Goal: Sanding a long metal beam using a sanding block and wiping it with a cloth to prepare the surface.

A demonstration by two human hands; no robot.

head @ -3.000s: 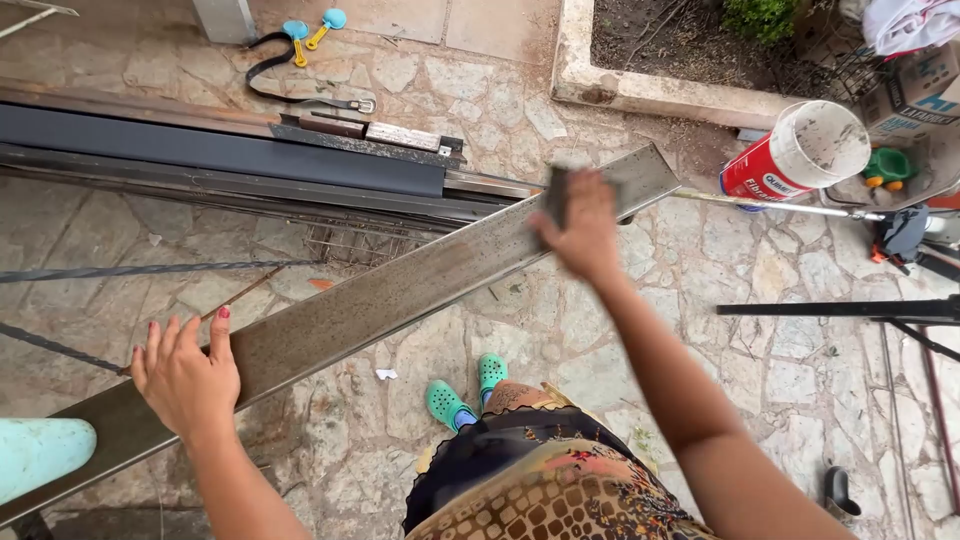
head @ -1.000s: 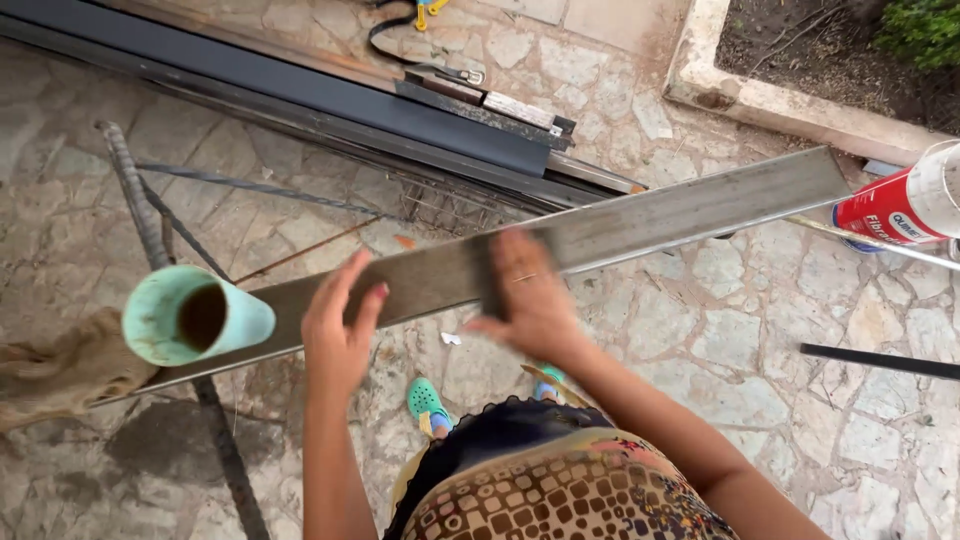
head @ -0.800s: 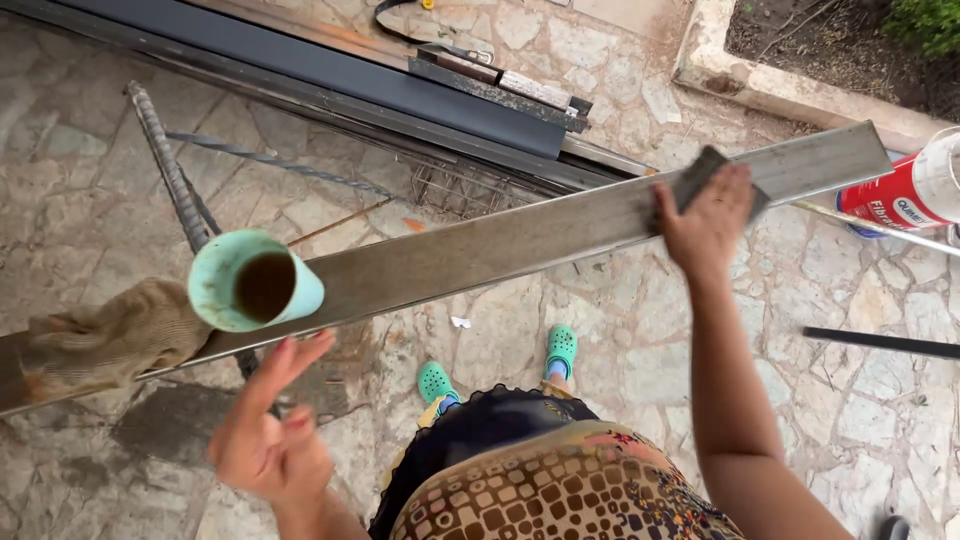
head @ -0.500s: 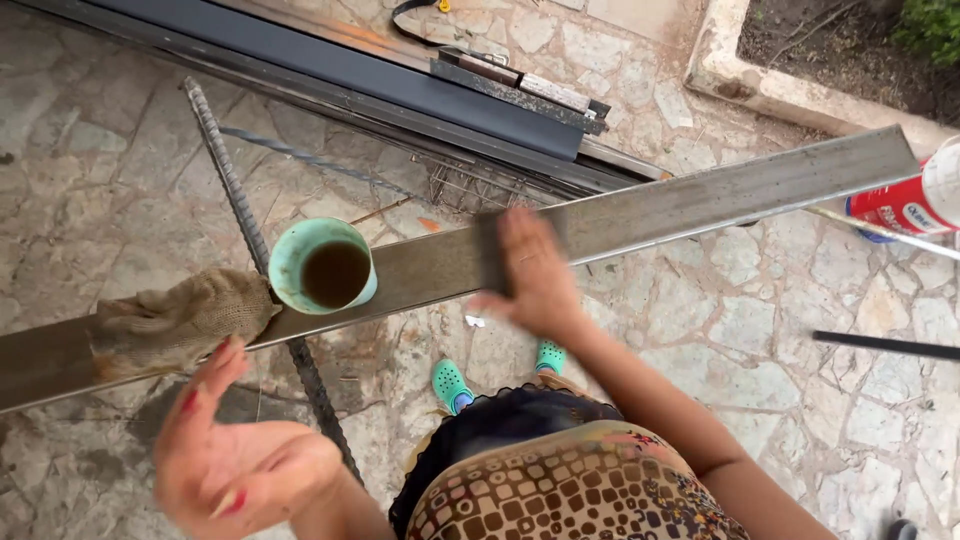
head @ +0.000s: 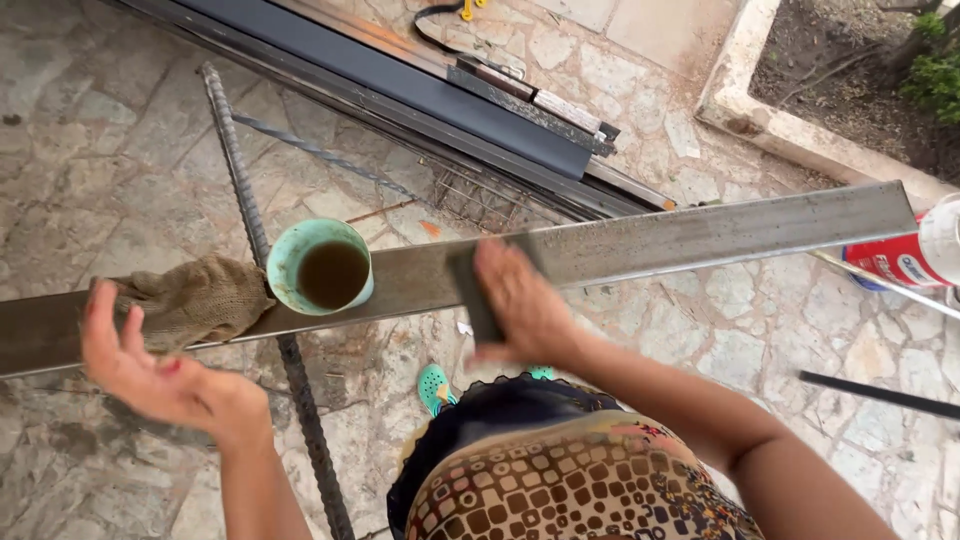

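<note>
A person's right hand (head: 520, 305) presses a dark sanding pad (head: 478, 300) flat against a long grey metal bar (head: 700, 232), fingers spread over the pad and curled round its top edge, thumb low on the near side. The bar runs across the frame at about waist height above a stone-paved floor (head: 110, 150). The left hand (head: 150, 370) hangs free just short of the bar's near edge, fingers loosely spread and holding nothing; a crumpled tan cloth (head: 195, 300) lies on the bar just beyond its fingertips. The work looks to be mid-stroke in rubbing down the bar's face; keeping the pad flat with even pressure seems the chief demand, and a steadying hand on the bar might help. Between the cloth and the right-hand fingers stands a green cup (head: 320, 268) on the bar, holding a murky brown liquid. A red-and-white canister (head: 900, 262) sits past the bar's far end.
</note>
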